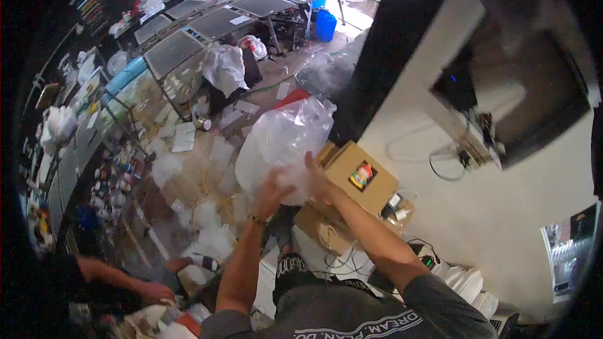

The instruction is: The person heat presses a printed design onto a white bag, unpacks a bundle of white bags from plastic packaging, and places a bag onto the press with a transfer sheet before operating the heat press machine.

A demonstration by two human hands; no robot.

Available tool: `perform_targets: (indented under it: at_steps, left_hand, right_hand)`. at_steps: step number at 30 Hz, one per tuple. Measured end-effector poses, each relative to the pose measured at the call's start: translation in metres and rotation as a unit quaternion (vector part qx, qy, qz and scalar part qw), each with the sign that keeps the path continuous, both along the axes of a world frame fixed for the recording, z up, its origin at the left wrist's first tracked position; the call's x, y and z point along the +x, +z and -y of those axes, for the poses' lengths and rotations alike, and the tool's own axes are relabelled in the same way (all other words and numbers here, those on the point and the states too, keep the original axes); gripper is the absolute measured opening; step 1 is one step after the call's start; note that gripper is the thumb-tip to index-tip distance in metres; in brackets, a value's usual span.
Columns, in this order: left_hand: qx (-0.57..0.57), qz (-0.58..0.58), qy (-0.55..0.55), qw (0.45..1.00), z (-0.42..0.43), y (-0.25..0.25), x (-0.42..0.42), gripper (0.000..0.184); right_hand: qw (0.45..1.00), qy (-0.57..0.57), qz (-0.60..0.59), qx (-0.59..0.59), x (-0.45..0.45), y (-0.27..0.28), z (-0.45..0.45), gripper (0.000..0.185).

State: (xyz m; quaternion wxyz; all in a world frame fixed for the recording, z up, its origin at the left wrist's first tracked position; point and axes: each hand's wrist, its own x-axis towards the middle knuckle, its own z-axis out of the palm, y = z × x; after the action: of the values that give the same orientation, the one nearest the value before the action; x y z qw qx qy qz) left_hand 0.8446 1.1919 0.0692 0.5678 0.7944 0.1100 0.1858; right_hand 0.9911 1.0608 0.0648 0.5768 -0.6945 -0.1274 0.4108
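Note:
A large, bulging clear plastic bag (284, 132) with something white inside stands before me; its gathered top points up and to the right. My left hand (271, 193) is over the bag's near side, slightly blurred, with fingers apart. Close to the bag's right side, my right hand (317, 183) has its fingers spread, one pointing upward. Whether either palm presses on the plastic I cannot tell. Just right of my right hand is a cardboard box (370, 198) with a colourful picture on it.
Another person's hand (156, 292) shows at lower left. Paper sheets (184, 137) and white scraps litter the floor. Long rows of grey panels (220, 27) stand at the back, near a blue bin (325, 25). Cables (345, 263) lie by my feet. A white wall (502, 207) rises at right.

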Motion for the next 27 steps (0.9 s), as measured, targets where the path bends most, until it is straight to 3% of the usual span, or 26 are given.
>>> perform_targets:
  at_steps: [1,2,4,5,6,8,9,10,11,12,14,15,16,18,19,20,21,22,23,24,27]
  left_hand:
    - [-0.175,0.008,-0.005,0.985,-0.035,0.009,0.02,0.058]
    - [-0.18,0.005,-0.011,0.984,-0.07,-0.005,0.045,0.058]
    - [-0.265,0.135,0.11,0.948,-0.128,-0.051,0.104,0.058]
    - [-0.269,0.132,0.102,0.949,-0.145,-0.06,0.134,0.058]
    - [-0.26,0.104,0.115,0.953,-0.154,-0.066,0.164,0.058]
    - [-0.255,0.069,0.119,0.957,-0.159,-0.078,0.216,0.058]
    - [-0.223,0.04,0.099,0.969,-0.155,-0.08,0.244,0.058]
    - [-0.191,0.012,0.079,0.978,-0.149,-0.084,0.266,0.059]
    - [-0.137,-0.019,0.062,0.989,-0.14,-0.12,0.291,0.062]
    - [-0.08,-0.046,0.042,0.995,-0.132,-0.173,0.319,0.066]
    - [-0.052,-0.165,-0.095,0.98,-0.102,-0.203,0.318,0.063]
    - [-0.029,-0.217,-0.167,0.961,-0.087,-0.217,0.318,0.063]
    - [0.13,-0.2,-0.235,0.942,-0.089,-0.296,0.325,0.061]
    - [0.28,-0.307,-0.332,0.847,-0.115,-0.298,0.309,0.063]
    - [0.149,-0.361,-0.229,0.892,-0.117,-0.313,0.307,0.065]
    - [0.084,-0.386,-0.179,0.901,-0.113,-0.312,0.307,0.066]
    - [0.019,-0.403,-0.123,0.907,-0.108,-0.3,0.306,0.068]
    - [0.241,-0.43,-0.205,0.846,-0.097,-0.286,0.306,0.07]
    - [0.449,-0.431,-0.27,0.735,-0.09,-0.273,0.306,0.073]
    - [0.375,-0.518,-0.413,0.649,-0.082,-0.351,0.323,0.075]
    - [0.34,-0.463,-0.443,0.688,-0.089,-0.346,0.331,0.079]
  right_hand:
    - [0.999,-0.027,-0.02,-0.02,0.019,0.016,-0.024,0.068]
    - [0.986,0.009,0.161,-0.05,0.047,0.013,-0.045,0.065]
    - [0.888,0.054,0.444,-0.108,0.097,-0.009,-0.072,0.076]
    - [0.888,0.047,0.442,-0.113,0.117,-0.017,-0.079,0.076]
    - [0.867,0.132,0.432,-0.211,0.133,-0.025,-0.083,0.079]
    - [0.79,0.235,0.46,-0.332,0.158,-0.068,-0.081,0.081]
    - [0.792,0.229,0.455,-0.338,0.165,-0.09,-0.075,0.081]
    - [0.771,0.229,0.494,-0.329,0.17,-0.108,-0.068,0.068]
    - [0.749,0.23,0.533,-0.318,0.171,-0.12,-0.063,0.055]
    - [0.751,0.225,0.529,-0.325,0.172,-0.123,-0.063,0.055]
    - [0.834,0.193,0.468,-0.217,0.169,-0.116,-0.059,0.013]
    - [0.833,0.188,0.469,-0.225,0.166,-0.112,-0.056,0.013]
    - [0.906,0.139,0.354,-0.184,0.164,-0.107,-0.052,0.013]
    - [0.958,0.076,0.234,-0.145,0.156,-0.099,-0.041,0.013]
    - [0.909,0.119,0.366,-0.162,0.149,-0.096,-0.038,0.012]
    - [0.839,0.16,0.49,-0.174,0.143,-0.096,-0.037,0.012]
    - [0.838,0.154,0.492,-0.177,0.136,-0.098,-0.04,0.012]
    - [0.827,0.149,0.514,-0.175,0.133,-0.1,-0.046,0.013]
    - [0.813,0.146,0.536,-0.174,0.132,-0.099,-0.049,0.013]
    - [0.811,0.143,0.54,-0.174,0.129,-0.093,-0.049,0.013]
    - [0.803,0.116,0.551,-0.196,0.136,-0.079,-0.047,0.018]
